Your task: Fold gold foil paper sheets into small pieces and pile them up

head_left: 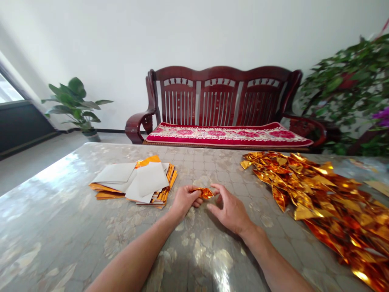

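Observation:
Between the thumb and fingers of my left hand (186,200) is a small folded piece of gold foil paper (207,193), shiny and orange-gold. My right hand (228,207) is just to the right of it, thumb and fingers apart in a loose curve, with nothing visible in the grasp. Left of my hands lies a stack of foil paper sheets (148,180), white backs mostly facing up and orange edges showing. On the right side spreads a large heap of folded gold foil pieces (291,182).
The table (121,247) has a glossy, patterned cover. Clear plastic (361,167) lies behind the heap at the right. Beyond the table stand a dark wooden bench (220,97) with a red floral cushion (227,134), a potted plant (77,103) and leafy vines (349,81).

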The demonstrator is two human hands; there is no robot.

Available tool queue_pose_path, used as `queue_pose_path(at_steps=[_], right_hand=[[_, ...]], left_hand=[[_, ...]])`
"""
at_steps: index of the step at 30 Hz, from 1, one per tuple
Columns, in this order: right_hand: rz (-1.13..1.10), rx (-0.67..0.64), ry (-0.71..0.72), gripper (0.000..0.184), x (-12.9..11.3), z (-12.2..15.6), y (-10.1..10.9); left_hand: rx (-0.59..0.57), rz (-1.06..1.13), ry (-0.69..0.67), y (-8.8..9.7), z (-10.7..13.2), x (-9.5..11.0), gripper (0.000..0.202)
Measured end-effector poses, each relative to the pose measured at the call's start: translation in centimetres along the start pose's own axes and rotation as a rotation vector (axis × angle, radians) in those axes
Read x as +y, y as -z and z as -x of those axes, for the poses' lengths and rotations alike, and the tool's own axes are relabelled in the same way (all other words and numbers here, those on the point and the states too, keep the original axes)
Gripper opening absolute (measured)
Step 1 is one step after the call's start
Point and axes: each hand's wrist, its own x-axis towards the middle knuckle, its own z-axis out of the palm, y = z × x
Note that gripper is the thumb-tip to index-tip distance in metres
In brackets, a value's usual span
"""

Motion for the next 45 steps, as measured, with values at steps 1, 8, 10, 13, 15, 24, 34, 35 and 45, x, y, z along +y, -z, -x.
queue_pose_path(at_steps=[1,8,10,13,15,24,34,35,45], right_hand=[[-0.013,0.017,0.068,0.058,0.3,0.0,0.3],[0.026,0.027,0.314,0.028,0.9,-0.4,0.7],[0.030,0.022,0.313,0.020,1.1,-0.4,0.5],[-0.038,0.055,0.271,0.020,1.7,-0.5,0.3],[-0.079,0.058,0.251,0.020,2.1,-0.6,0.3],[-0.108,0.021,0.181,0.019,3.1,-0.5,0.5],[-0.085,0.004,0.200,0.016,3.1,-0.4,0.2],[-0.088,0.000,0.212,0.016,3.1,-0.4,0.2],[-0.120,-0.034,0.303,0.019,3.2,-0.4,-0.3]], left_hand=[[-0.006,-0.007,0.004,0.1,0.0,0.1,0.014],[-0.103,-0.092,0.012,0.2,-0.2,0.0,0.019],[-0.144,-0.113,0.020,0.4,-0.2,0.0,0.025],[-0.207,-0.201,-0.015,1.2,0.0,0.2,0.044],[-0.206,-0.330,-0.133,1.9,0.2,0.4,0.056],[-0.207,-0.595,-0.694,3.3,-0.2,-0.3,0.049],[-0.186,-0.534,-0.786,3.5,-1.0,-1.7,0.020],[-0.180,-0.550,-0.806,3.5,-1.0,-1.8,0.019],[-0.180,-0.628,-0.729,3.0,-0.2,-1.8,0.016]])
